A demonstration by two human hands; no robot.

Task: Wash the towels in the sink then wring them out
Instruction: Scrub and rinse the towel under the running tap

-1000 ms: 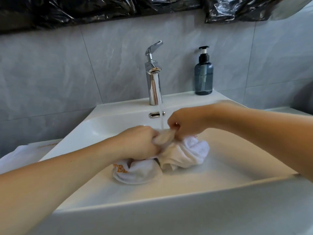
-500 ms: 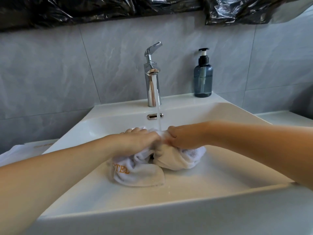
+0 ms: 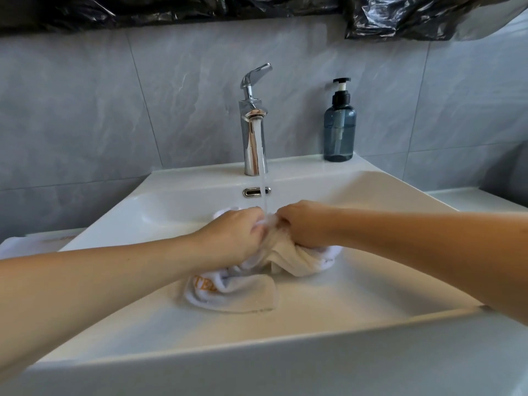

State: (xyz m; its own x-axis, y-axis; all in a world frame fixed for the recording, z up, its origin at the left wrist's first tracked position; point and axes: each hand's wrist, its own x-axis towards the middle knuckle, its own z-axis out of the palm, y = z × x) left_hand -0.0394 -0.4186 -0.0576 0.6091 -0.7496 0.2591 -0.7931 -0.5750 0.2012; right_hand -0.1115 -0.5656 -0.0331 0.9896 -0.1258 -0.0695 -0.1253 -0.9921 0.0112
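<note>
A wet white towel (image 3: 243, 292) with orange lettering lies bunched in the white sink (image 3: 328, 324). My left hand (image 3: 233, 234) grips its left part and my right hand (image 3: 303, 227) grips its right part, knuckles nearly touching. Water runs from the chrome tap (image 3: 253, 138) onto the cloth between my two hands. The lower fold of the towel rests on the basin floor. Another white towel (image 3: 25, 244) lies on the counter to the left of the sink.
A blue soap pump bottle (image 3: 340, 130) stands on the sink's back ledge at the right. Grey tiles cover the wall behind. Black plastic sheeting (image 3: 400, 15) hangs along the top. A white counter (image 3: 471, 197) continues at the right.
Both hands have moved forward and back against each other, rubbing the towel under the stream. The lower fold has spread flatter on the basin floor.
</note>
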